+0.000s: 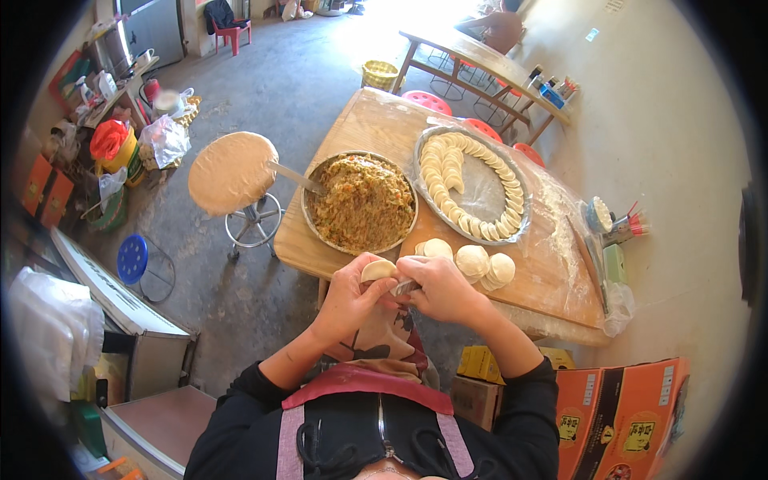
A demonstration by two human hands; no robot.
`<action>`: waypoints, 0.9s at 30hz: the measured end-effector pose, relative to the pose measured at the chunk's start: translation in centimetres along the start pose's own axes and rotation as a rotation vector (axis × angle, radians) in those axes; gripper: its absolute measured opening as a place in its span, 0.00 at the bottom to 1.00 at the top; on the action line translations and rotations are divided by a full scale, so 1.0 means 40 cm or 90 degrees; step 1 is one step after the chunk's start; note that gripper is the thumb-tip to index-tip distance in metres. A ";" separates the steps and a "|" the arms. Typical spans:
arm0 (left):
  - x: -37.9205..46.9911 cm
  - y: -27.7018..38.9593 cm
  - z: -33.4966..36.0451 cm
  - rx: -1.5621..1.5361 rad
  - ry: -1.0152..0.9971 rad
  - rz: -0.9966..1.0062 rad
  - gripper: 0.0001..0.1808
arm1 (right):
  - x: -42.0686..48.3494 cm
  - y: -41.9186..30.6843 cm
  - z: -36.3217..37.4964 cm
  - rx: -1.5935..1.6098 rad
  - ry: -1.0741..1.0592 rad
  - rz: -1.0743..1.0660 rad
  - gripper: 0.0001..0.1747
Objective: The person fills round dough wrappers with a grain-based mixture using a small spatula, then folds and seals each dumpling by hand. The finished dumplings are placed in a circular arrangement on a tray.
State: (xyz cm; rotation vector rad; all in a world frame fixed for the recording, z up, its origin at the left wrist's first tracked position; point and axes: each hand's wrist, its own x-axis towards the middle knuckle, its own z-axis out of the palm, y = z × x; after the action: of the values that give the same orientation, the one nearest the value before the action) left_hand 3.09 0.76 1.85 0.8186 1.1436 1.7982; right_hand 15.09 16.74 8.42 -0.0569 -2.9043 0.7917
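Note:
A folded dumpling [378, 271] rests in my left hand [350, 294], pinched between thumb and fingers. My right hand [444, 287] meets the left at the dumpling's edge, its fingers curled around a small shiny utensil [405, 288] whose exact kind is hard to make out. Just beyond the hands is a round metal basin [304, 207] heaped with chopped filling [363, 201], and a flat-handled tool [294, 176] sticks out of it. Stacks of round dough wrappers [472, 261] lie beside my right hand. Farther right, a round tray [480, 195] lined with plastic carries curved rows of folded dumplings [437, 174].
Flour and a rolling pin [585, 255] lie on the wooden table's [342, 132] right side, near a bowl [599, 215]. A padded round stool [233, 173] stands left of the table. Orange cartons [630, 414] sit at lower right. A person [501, 30] sits by the far table.

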 end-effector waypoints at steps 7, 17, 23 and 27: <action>-0.005 0.010 0.011 -0.027 0.009 0.001 0.09 | -0.016 -0.003 0.023 0.190 0.037 0.063 0.06; -0.008 -0.030 0.044 -0.083 0.084 0.005 0.14 | -0.044 -0.057 0.056 0.344 0.041 0.153 0.15; -0.009 -0.036 0.057 -0.107 0.064 -0.024 0.16 | -0.072 -0.037 0.078 0.313 0.041 0.157 0.10; 0.000 -0.011 0.050 0.045 0.031 0.100 0.14 | -0.091 -0.012 0.062 0.100 0.134 0.109 0.08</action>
State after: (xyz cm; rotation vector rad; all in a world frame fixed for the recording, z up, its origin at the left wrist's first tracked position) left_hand 4.93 1.64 2.19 0.9316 1.2091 1.9243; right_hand 18.34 14.85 6.12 -0.3546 -2.6562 0.9749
